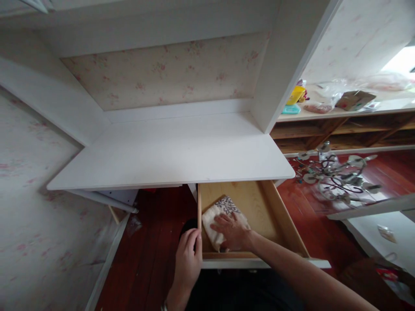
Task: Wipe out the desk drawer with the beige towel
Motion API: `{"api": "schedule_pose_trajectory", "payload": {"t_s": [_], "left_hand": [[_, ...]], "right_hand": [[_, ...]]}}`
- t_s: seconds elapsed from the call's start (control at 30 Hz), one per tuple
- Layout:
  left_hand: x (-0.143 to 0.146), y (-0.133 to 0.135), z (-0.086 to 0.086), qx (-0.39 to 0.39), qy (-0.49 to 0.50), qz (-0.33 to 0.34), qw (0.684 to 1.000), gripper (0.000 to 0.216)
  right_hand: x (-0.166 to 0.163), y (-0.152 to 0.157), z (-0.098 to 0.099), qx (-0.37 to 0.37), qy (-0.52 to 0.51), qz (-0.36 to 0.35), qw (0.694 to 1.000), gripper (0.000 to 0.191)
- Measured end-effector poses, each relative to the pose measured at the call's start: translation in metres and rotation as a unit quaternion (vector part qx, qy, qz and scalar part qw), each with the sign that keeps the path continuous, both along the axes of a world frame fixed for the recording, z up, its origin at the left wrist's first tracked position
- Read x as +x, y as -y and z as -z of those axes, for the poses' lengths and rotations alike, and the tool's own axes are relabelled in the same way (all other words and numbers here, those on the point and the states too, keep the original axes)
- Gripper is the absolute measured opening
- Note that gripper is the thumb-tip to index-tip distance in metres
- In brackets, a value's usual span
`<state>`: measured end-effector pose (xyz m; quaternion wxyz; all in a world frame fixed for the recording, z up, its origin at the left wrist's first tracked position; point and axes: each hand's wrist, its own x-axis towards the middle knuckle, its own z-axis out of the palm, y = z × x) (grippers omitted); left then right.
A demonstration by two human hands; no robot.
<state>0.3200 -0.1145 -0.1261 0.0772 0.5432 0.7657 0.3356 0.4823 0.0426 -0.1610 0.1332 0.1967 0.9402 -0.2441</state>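
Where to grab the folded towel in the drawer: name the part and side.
Likely its right long edge, from above and the right. The towel lies flat along the left wall of the drawer, so that edge faces bare floor where fingers can slide under; the right hand rests flat on it.

The left hand is reaching forward from the bottom edge of the view, its back facing the camera; its fingers are curling over and closing in a grip, their tips hidden from sight; the left wrist is showing only just above the lower edge, held straight in line with the hand; the right forearm is coming in bare from the lower right corner, slanting up and to the left; the right hand is lying palm down, fingers loosely spread and pressing flat rather than gripping; the two hands are sitting near each other without touching, the right one slightly farther forward.
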Motion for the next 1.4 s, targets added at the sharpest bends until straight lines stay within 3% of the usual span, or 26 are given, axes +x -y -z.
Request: {"api": "schedule_pose_trajectory", "payload": {"t_s": [0.17,0.33,0.63,0.87,1.17,1.4], "left_hand": [[0.012,-0.007,-0.005,-0.090,0.025,0.079,0.993,0.027],[0.011,-0.001,-0.002,-0.133,0.041,0.052,0.989,0.029],[0.011,-0.004,0.008,-0.142,0.019,0.030,0.989,0.029],[0.010,-0.005,0.010,-0.131,0.038,0.022,0.990,0.030],[0.005,-0.004,0.012,-0.124,0.029,0.025,0.992,0.026],[0.010,-0.005,0.004,-0.125,0.029,0.014,0.992,0.027]], "right_hand": [[-0.025,0.005,0.013,0.029,0.014,0.032,0.999,0.068],[-0.044,-0.012,0.025,0.053,-0.002,0.073,0.996,0.067],[-0.093,-0.071,0.013,0.038,0.075,0.154,0.985,0.067],[-0.114,-0.082,0.022,0.049,0.063,0.196,0.977,0.059],[-0.076,-0.097,0.022,0.032,0.028,0.196,0.980,0.055],[0.007,-0.130,0.021,0.035,0.065,0.272,0.959,0.057]]}}
